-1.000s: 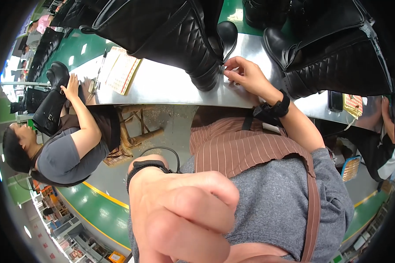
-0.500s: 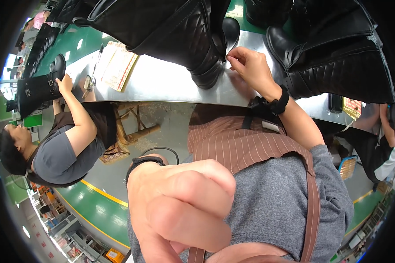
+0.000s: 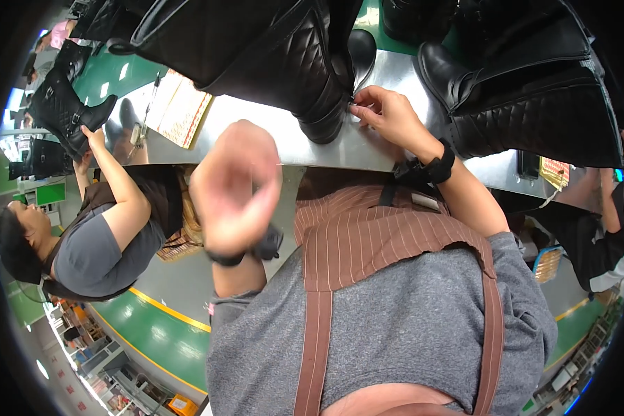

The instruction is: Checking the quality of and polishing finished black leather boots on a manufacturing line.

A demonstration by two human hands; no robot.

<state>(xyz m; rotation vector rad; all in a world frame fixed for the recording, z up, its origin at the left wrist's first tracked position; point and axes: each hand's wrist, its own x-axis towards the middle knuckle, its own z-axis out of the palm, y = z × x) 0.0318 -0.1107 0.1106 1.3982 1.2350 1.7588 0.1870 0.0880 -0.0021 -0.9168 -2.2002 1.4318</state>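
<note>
A tall black boot with a quilted panel lies slanted across the metal table in front of me. My right hand is at the boot's lower end. Its thumb and forefinger are pinched together beside the leather, on something too small to make out. Raised over the table's near edge, left of the boot, is my left hand. It looks curled, but motion smears the fingers, so I cannot tell whether anything is in them. Another black boot lies to the right of my right hand.
The shiny metal table bears a patterned booklet on the left and a dark phone-like object at the right. At left, a co-worker holds a black buckled boot. A wicker stool stands below the table edge.
My left hand has moved away from close to the camera, up toward the table. The right hand has shifted slightly left and down, still at the boot. The co-worker's boot has turned.
</note>
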